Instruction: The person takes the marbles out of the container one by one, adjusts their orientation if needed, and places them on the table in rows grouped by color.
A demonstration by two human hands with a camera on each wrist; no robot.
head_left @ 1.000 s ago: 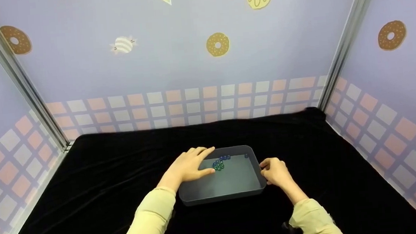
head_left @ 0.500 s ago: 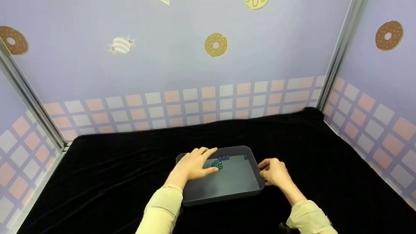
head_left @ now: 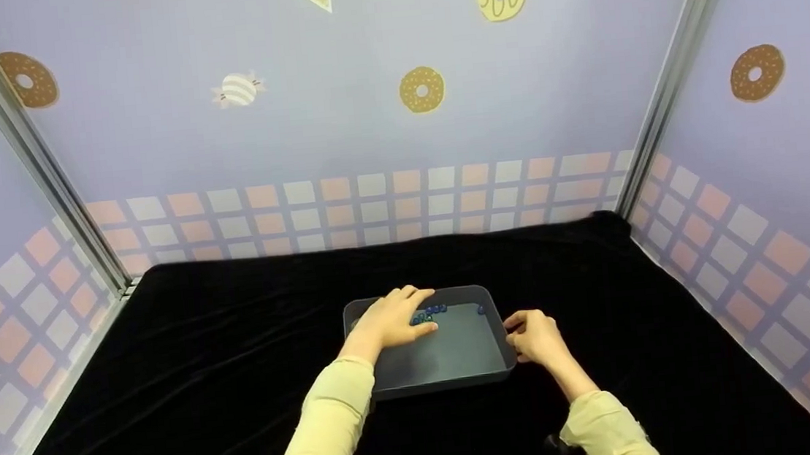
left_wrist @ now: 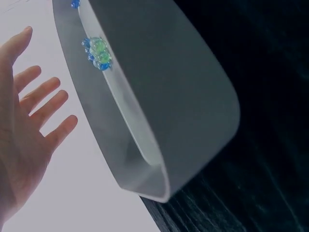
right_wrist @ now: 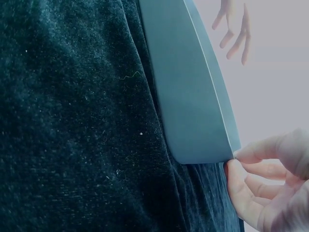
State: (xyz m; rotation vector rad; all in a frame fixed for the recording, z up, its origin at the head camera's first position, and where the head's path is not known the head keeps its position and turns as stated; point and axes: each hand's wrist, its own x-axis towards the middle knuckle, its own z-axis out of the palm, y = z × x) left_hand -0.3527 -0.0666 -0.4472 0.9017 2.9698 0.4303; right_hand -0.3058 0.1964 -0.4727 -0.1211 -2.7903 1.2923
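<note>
A shallow dark grey rectangular tray point(head_left: 455, 381) lies on black cloth, with several blue and green glass marbles point(head_left: 436, 309) near its far side. One blue marble point(head_left: 481, 309) sits apart at the far right corner. My left hand point(head_left: 393, 322) is over the tray's left part, fingers spread, covering some of the inside. In the left wrist view the fingers of that left hand point(left_wrist: 30, 128) stay clear of the tray wall point(left_wrist: 178, 92) and of the clustered marbles point(left_wrist: 99, 54). My right hand point(head_left: 538, 337) pinches the tray's right rim; the right wrist view shows the thumb and fingers meeting at its corner.
Black velvety cloth point(head_left: 252, 329) spreads around the tray, with slight folds. Behind it rises a lilac wall point(head_left: 338, 131) with printed sweets and checks. Metal posts point(head_left: 678, 79) stand at the back corners, with side walls beyond.
My left hand has shifted to the right over the tray, hiding more of the marble group. The lone blue marble sits slightly nearer me. My right hand keeps its pinch on the rim.
</note>
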